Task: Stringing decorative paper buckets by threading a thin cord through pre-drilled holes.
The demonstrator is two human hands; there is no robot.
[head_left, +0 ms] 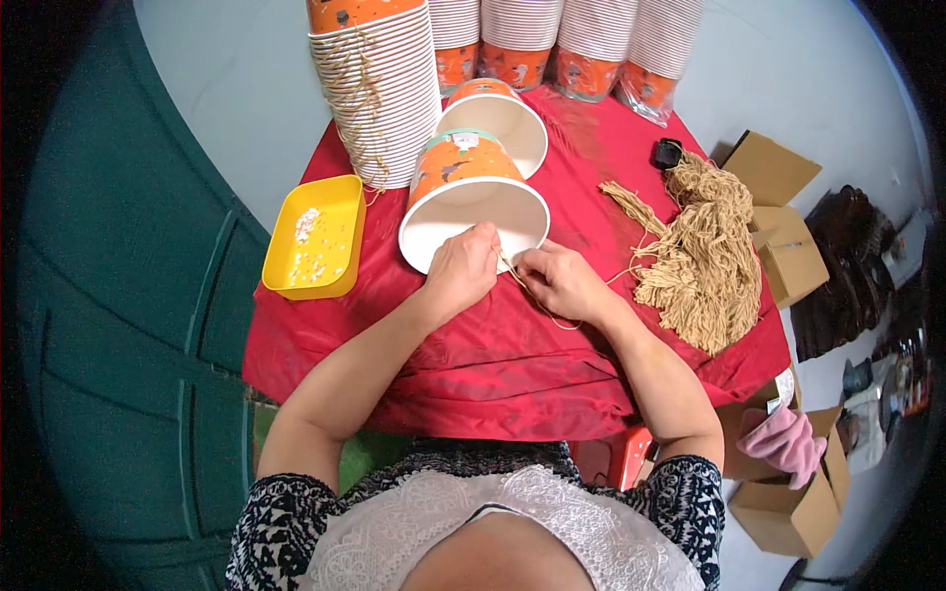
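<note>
An orange patterned paper bucket point(463, 167) lies on its side on the red cloth, its white open mouth facing me. At the lower right of its rim, my left hand point(461, 264) pinches a thin tan cord point(508, 266), its fingers just in front of the mouth. My right hand point(565, 282), close by on the right, is closed on the same cord, which loops down below the fingers. Whether the cord passes through the rim is hidden by my fingers. Behind this bucket a second bucket point(512, 123) also lies on its side.
A tall stack of nested buckets point(379, 103) with cord ends hanging from it stands at the back left. More wrapped stacks point(517, 39) line the wall. On the left sits a yellow tray point(286, 251) with small white bits; on the right, a tan cord bundle point(705, 261).
</note>
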